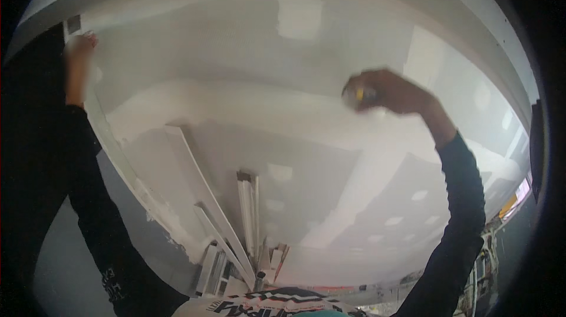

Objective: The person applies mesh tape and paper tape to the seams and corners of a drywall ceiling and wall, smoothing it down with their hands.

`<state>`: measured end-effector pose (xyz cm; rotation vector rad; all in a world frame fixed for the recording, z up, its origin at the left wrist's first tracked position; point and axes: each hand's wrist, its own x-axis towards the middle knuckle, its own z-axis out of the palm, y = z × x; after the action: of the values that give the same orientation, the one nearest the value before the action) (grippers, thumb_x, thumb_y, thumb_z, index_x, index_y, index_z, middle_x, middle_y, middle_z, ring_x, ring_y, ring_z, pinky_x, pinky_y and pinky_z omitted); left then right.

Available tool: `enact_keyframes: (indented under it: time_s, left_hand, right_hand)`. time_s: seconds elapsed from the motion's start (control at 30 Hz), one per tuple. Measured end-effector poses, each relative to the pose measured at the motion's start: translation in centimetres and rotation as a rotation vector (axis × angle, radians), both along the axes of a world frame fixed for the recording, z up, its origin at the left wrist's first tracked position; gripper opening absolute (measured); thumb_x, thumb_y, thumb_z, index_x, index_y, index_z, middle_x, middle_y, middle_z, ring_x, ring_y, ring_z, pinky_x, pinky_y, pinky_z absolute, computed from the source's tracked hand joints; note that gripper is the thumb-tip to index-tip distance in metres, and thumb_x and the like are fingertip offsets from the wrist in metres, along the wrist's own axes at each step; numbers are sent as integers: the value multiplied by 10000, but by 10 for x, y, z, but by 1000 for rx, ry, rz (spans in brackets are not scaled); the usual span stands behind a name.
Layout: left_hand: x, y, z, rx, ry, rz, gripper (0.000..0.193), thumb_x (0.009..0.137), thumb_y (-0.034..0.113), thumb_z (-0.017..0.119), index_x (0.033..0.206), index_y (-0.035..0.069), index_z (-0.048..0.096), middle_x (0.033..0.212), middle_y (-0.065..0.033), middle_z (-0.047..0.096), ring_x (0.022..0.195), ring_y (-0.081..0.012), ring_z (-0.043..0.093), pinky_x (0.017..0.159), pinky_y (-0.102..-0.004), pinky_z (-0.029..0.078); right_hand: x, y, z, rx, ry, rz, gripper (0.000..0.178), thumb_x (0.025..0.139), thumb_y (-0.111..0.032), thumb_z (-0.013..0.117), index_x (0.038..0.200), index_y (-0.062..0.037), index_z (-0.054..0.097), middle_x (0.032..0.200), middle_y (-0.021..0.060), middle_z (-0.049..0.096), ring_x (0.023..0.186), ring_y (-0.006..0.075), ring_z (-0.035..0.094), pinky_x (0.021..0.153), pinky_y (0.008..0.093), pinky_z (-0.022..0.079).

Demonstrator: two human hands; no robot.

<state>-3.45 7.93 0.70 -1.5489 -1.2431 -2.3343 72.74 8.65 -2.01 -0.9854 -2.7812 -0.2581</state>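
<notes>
My right hand [392, 90] is raised in front of the white wall [236, 63], its fingers closed around a small rounded thing with a yellow patch [360, 94]. It looks like a tape measure, though blur and my fingers hide much of it. At the upper left, my left hand [81, 54] reaches up to the wall's edge, close to a small grey piece [73, 24] under the ceiling. Blur smears its fingers, so whether they hold anything is unclear.
Long white boards [203, 178] and narrow metal-like strips [247, 205] lean against the wall low down. Shorter offcuts [215, 267] stand beside them. Pale filler patches [299, 18] mark the wall. A cluttered rack-like frame [484, 267] stands at the lower right.
</notes>
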Motion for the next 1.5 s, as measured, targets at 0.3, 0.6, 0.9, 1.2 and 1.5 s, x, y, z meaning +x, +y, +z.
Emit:
enact_keyframes:
  time_s: [0.3, 0.6, 0.9, 1.2, 1.5]
  left_hand:
    - [99, -6, -206, -510, 235, -72, 185, 899, 103, 743, 1071, 35, 736, 952, -7, 689, 931, -152, 625, 896, -317, 491]
    - [161, 14, -356, -706, 90, -221, 444, 936, 163, 763, 1306, -42, 628, 1213, -109, 680, 1139, -239, 638, 1043, -387, 501]
    - [390, -102, -436, -1230, 426, -427, 593, 1047, 404, 631, 1455, -1, 486, 1298, -148, 641, 1179, -289, 630, 1051, -410, 490]
    - [630, -195, -495, -1243, 214, -1141, 1120, 834, 341, 896, 1562, 78, 86, 1433, -231, 496, 1334, -373, 530, 1123, -464, 470]
    - [616, -209, -510, -1129, 104, -1177, 1221, 779, 206, 937, 1593, 140, 29, 1479, -221, 463, 1343, -337, 528, 1120, -464, 475]
  right_hand:
    - [72, -92, -324, -1169, 261, 113, 472, 889, -221, 819, 1326, -131, 667, 1388, 145, 628, 1237, 299, 609, 1084, 446, 491]
    - [96, -158, -446, -1528, 478, 84, 516, 820, -117, 868, 1308, -62, 709, 1310, 42, 722, 1163, 149, 631, 1069, 354, 472]
    - [106, -212, -432, -1358, 1108, -425, 486, 840, -77, 868, 1278, 6, 674, 1115, 38, 729, 998, 95, 625, 897, 283, 518]
    - [81, -222, -480, -1124, 1319, -310, 611, 886, -69, 824, 1439, -20, 569, 1385, 91, 627, 1208, 141, 571, 1050, 310, 454]
    - [78, -220, -468, -1370, 1282, -316, 570, 945, -64, 750, 1476, -40, 544, 1285, 76, 674, 1148, 132, 582, 1012, 307, 471]
